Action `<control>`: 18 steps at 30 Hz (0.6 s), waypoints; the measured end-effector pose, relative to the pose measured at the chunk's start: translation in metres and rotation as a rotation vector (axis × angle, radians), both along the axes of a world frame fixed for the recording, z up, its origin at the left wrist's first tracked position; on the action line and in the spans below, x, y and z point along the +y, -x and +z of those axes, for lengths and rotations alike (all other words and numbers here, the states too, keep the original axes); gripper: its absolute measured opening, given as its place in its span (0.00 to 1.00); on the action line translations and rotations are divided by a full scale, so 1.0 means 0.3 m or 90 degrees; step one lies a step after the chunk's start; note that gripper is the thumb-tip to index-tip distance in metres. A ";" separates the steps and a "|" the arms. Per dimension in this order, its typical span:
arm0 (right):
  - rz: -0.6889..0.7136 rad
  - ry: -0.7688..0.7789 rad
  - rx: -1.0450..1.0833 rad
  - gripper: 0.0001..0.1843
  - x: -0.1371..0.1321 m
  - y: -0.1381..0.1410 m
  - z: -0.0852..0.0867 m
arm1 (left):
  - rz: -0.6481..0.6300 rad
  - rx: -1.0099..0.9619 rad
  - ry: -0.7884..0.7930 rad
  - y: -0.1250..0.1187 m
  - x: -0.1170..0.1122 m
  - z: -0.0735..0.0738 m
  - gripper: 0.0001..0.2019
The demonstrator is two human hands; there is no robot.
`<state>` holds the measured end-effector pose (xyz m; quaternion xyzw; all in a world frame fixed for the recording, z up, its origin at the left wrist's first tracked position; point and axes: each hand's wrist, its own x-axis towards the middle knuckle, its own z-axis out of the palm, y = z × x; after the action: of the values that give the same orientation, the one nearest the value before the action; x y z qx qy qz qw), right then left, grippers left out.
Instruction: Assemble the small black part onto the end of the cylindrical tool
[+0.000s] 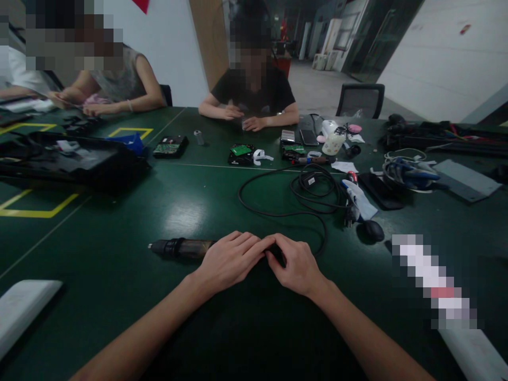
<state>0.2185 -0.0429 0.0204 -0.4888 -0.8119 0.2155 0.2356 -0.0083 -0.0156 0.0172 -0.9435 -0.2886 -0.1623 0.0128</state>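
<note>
An electric screwdriver (186,247) lies sideways on the green table in front of me, its bit end pointing left. My left hand (230,259) is laid over its body, fingers closed around it and reaching toward the right. At the tail end, my right hand (296,264) pinches a dark piece, seemingly the cable end, between thumb and fingers; the fingers hide most of it. The fingertips of both hands meet there. A black cable (326,233) emerges behind my right hand and runs in loose coils farther up the table.
Across the table sit two people, one in a black shirt (257,95). Hard drives (170,146) with green circuit boards, a bottle (334,142) and a phone (308,137) lie midway. A black tray (79,164) stands left; a blower bulb (371,231) and bundled cables (410,172) lie right.
</note>
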 end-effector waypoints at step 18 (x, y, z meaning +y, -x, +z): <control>0.004 -0.013 0.000 0.07 0.001 0.001 -0.012 | -0.022 -0.025 0.051 0.004 -0.006 0.021 0.29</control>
<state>0.2182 -0.0427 0.0169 -0.4835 -0.8156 0.2080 0.2403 -0.0094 -0.0175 0.0234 -0.9447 -0.2787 -0.1697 -0.0335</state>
